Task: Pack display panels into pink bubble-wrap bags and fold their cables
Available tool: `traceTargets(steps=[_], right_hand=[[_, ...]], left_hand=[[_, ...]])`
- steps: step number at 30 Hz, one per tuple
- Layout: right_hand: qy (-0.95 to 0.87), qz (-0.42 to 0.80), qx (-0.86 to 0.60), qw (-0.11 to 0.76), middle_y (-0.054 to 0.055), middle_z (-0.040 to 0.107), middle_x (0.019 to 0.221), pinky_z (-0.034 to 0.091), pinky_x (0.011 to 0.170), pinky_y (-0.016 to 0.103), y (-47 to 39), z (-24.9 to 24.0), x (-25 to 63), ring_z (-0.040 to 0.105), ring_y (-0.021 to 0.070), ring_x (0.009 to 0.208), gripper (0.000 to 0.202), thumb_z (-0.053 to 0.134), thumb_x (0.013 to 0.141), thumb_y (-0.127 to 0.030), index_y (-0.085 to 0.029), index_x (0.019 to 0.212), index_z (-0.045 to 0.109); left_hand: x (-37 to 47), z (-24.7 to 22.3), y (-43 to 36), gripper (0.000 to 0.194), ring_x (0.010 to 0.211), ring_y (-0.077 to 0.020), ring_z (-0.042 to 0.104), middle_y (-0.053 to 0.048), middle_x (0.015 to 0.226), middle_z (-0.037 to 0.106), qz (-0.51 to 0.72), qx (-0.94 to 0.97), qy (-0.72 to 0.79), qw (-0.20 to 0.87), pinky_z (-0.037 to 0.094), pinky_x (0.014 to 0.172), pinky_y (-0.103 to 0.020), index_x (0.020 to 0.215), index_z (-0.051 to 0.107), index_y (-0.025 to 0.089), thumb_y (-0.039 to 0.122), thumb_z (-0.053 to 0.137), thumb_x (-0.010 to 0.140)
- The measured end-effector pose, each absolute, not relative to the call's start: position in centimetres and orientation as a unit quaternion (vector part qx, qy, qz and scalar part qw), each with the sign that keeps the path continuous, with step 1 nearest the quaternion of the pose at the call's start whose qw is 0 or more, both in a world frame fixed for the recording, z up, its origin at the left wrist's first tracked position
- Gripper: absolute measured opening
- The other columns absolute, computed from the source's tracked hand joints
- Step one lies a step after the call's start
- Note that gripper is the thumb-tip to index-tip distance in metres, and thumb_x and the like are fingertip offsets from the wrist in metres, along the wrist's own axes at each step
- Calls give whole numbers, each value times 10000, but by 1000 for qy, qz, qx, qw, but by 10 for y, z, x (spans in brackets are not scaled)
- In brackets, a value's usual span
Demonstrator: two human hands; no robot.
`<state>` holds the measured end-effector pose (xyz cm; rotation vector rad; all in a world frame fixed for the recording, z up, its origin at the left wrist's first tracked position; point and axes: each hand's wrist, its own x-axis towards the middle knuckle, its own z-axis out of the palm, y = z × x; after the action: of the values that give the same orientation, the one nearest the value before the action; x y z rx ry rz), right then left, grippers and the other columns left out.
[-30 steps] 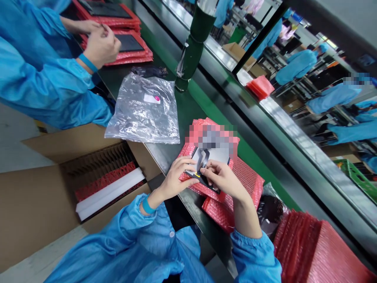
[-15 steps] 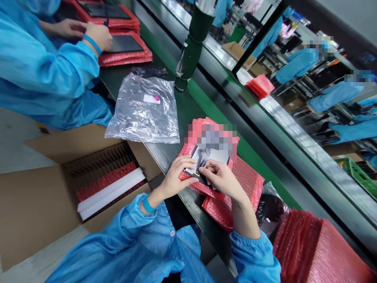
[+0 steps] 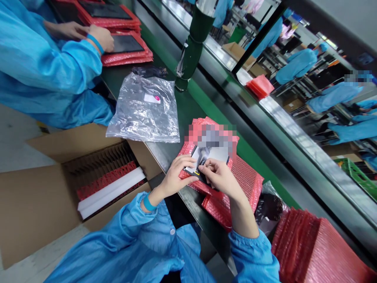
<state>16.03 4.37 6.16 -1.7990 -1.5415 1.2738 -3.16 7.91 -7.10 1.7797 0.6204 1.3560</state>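
A flat panel (image 3: 216,154) with a shiny, reflective face and a dark edge lies on red bubble-wrap bags (image 3: 247,179) on the bench. My left hand (image 3: 178,175) rests at the panel's near left corner, thumb and fingers spread apart along its edge. Over the panel's near edge, my right hand (image 3: 216,173) is closed, thumb and fingertips pinched together. What that pinch holds, if anything, is too small and hidden to make out. A small yellow mark shows on the panel between my hands.
A clear plastic bag (image 3: 147,108) lies left of a green-wrapped post (image 3: 193,43). An open carton (image 3: 38,204) stands below the bench. Red bags (image 3: 321,247) are stacked at lower right. A co-worker's hands (image 3: 100,38) touch a dark panel at upper left.
My hands have hardly moved over the panel, whose reflection looks slightly different. The co-worker's hands have shifted slightly to the right.
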Motion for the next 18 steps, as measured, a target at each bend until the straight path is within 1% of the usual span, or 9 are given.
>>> traceTargets(steps=[4, 8, 12, 15, 18], right_hand=[[-557, 458, -656, 224, -15, 587, 581, 335, 451, 233, 42, 61, 159, 480, 138, 435, 477, 673, 1001, -663, -226, 868, 535], [-563, 443, -665, 212, -10, 595, 601, 349, 484, 256, 40, 59, 160, 474, 144, 457, 463, 659, 1006, -656, -220, 885, 567], [-607, 364, -678, 198, -8, 575, 616, 333, 543, 290, 35, 55, 162, 510, 179, 539, 447, 669, 1005, -641, -221, 869, 599], [-633, 295, -688, 196, -11, 582, 665, 339, 585, 308, 29, 52, 160, 532, 192, 595, 412, 667, 1033, -607, -232, 875, 606], [-626, 221, -720, 204, -23, 587, 693, 341, 586, 318, 19, 47, 155, 560, 194, 608, 406, 705, 1050, -594, -243, 898, 568]], left_hand=[[-32, -71, 79, 332, 1413, -295, 636, -101, 1361, 759, 540, 702, 241, 396, 491, 1222, -555, 1191, 665, 252, 410, 859, 972], [-31, -74, 79, 329, 1410, -298, 636, -102, 1363, 760, 539, 704, 243, 394, 484, 1231, -572, 1203, 672, 252, 401, 858, 975], [-33, -72, 79, 334, 1417, -299, 634, -104, 1372, 757, 536, 714, 243, 379, 492, 1233, -579, 1221, 673, 256, 383, 860, 975], [-37, -67, 81, 357, 1470, -310, 602, -112, 1432, 743, 518, 742, 234, 355, 484, 1249, -596, 1309, 675, 268, 367, 827, 1002], [-42, -62, 87, 443, 1578, -325, 510, -109, 1532, 706, 474, 782, 210, 346, 442, 1289, -628, 1467, 643, 302, 341, 767, 1045]])
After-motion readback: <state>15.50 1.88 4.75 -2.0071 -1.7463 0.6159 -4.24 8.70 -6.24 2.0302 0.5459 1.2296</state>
